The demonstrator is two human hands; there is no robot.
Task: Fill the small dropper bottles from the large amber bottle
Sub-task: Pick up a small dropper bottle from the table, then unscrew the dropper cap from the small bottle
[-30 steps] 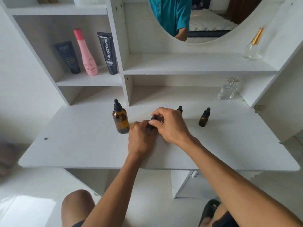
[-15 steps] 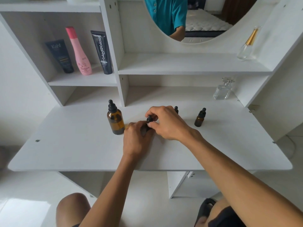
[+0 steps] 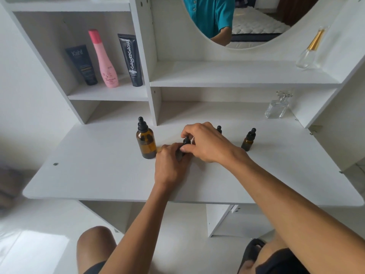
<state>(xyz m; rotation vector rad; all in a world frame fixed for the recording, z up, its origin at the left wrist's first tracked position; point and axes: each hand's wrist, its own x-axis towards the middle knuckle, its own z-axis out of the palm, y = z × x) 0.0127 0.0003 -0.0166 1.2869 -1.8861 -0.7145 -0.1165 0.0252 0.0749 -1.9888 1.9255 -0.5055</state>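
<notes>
— Where is the small bottle she, or he, is working on?

— On the white desk [image 3: 98,175], just right of the large amber bottle [image 3: 146,144]. The left hand [image 3: 169,167] is wrapped around its body, so I see almost nothing of the glass. The right hand [image 3: 205,143] is above it, thumb and first fingers pinching the black dropper cap [image 3: 186,141].

— Opening it?

— I think so, but I cannot say if the cap is already loose; the fingers cover the thread.

— And the others?

— One small dropper bottle [image 3: 248,140] stands free at the right, well apart. Another one is behind the right hand; only its black tip [image 3: 218,129] shows.

— Will these be difficult to hold?

— They look light and easy to tip over, and the glass is smooth and can break. I would grip the body low with one hand and turn the ribbed collar, not the soft rubber bulb, because that bulb gives way under the fingers. The large bottle is about half full, so heavier; take it around the middle of the body.
</notes>
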